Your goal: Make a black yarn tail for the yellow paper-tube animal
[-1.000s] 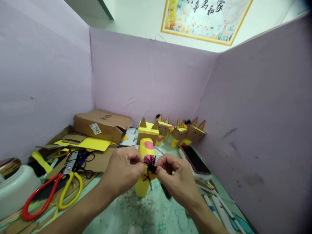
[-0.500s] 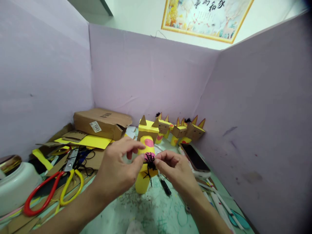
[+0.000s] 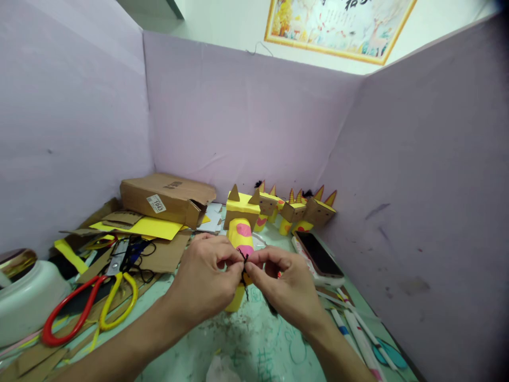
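Note:
My left hand (image 3: 212, 270) and my right hand (image 3: 284, 273) meet in the middle, both pinching a tuft of black yarn (image 3: 245, 261) between thumb and forefinger. Loose strands hang down below the fingertips. The tuft is at the near end of a yellow paper animal figure (image 3: 239, 228) with pink spots, standing on the table. Its boxy head (image 3: 243, 202) has two brown pointed cardboard ears and faces away from me. My fingers cover much of the figure's near end, so how the yarn is fixed there is hidden.
Red-and-yellow-handled scissors (image 3: 117, 260) lie left among cardboard scraps, near a white jar (image 3: 32, 302). A cardboard box (image 3: 167, 199) sits behind. Several finished-looking figures (image 3: 294, 212) stand at back right, near a phone (image 3: 318, 254) and markers (image 3: 360, 339). Partition walls (image 3: 254, 116) enclose the table.
My left hand has moved right and its fingers have closed on the yarn. Both hands have come together, and the tuft is now squeezed narrow between the fingertips.

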A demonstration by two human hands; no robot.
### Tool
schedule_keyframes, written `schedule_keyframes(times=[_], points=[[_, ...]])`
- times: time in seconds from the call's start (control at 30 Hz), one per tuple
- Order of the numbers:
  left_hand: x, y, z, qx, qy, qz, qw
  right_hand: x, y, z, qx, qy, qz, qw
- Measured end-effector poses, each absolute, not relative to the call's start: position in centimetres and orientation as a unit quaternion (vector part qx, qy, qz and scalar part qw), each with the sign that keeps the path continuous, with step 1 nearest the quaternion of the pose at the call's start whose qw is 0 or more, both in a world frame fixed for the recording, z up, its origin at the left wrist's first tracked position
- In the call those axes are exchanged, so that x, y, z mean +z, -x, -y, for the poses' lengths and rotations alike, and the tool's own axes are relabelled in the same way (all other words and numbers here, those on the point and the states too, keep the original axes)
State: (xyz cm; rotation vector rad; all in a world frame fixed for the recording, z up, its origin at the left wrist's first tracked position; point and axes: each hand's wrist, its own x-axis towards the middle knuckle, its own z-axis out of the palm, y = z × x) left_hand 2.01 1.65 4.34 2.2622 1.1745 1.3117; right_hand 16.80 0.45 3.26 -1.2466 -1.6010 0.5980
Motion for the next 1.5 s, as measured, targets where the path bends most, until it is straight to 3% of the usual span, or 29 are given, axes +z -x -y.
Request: schedule_keyframes(times=[0.23,0.43,0.8,1.1,1.5], points=[[4.8,-1.7,-1.9,0.455,-0.77,-0.421,0.151,3.0,-16.8,-0.6,0.246,0.535,0.652,0.479],[5.3,-1.4,-2.2,0.44,-0.745,-0.428,0.261,3.4,-17.0,-0.5,0.212,0.497,0.68,0.496],[5.0,-1.9,-1.5,0.405,-0.774,-0.449,0.187,2.5,-17.0,-0.4,0.147,0.5,0.711,0.472],[5.2,-1.6,-2.3,0.41,-0.739,-0.48,0.233,2.6,-16.9,-0.5,0.174,0.548,0.688,0.443],[5.7,-1.5,-2.1,0.381,-0.734,-0.465,0.315,2.8,-17.2,-0.4,0.146,0.471,0.728,0.476]])
